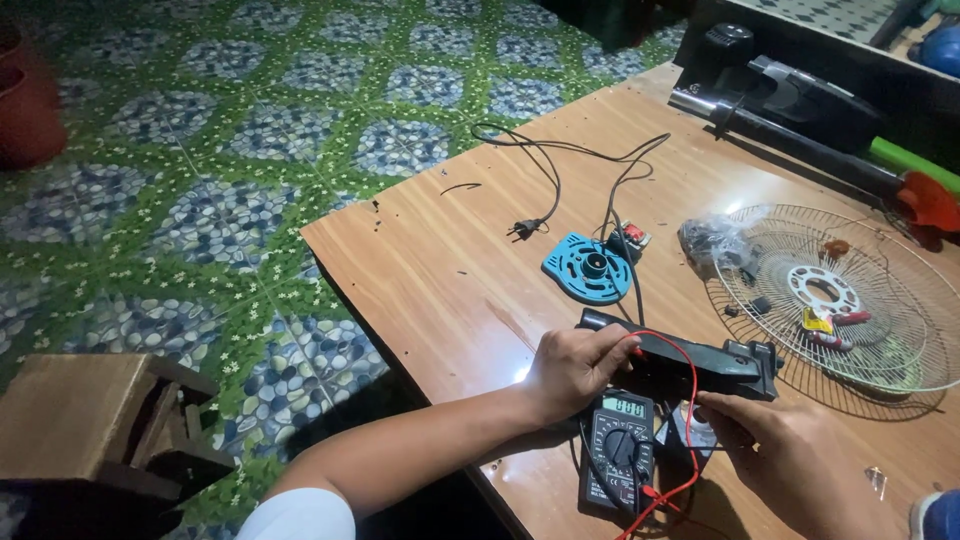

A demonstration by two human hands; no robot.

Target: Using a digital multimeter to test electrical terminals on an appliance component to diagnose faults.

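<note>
My left hand (pixel 578 368) pinches a red test probe against the near end of a long black fan part (pixel 690 358) lying on the wooden table (pixel 430 270). My right hand (pixel 790 450) rests at the part's right end, fingers closed around what looks like the other probe; the tip is hidden. A black multimeter (pixel 618 450) with a lit display lies between both hands, its red lead (pixel 690 400) looping over the black part.
A blue round plastic plate (pixel 588 266) and a black power cord with plug (pixel 545 190) lie mid-table. A wire fan guard (pixel 840 295) holding small parts sits right, a plastic bag beside it. A black fan stand lies at the back. A wooden stool (pixel 90 420) stands on the tiled floor.
</note>
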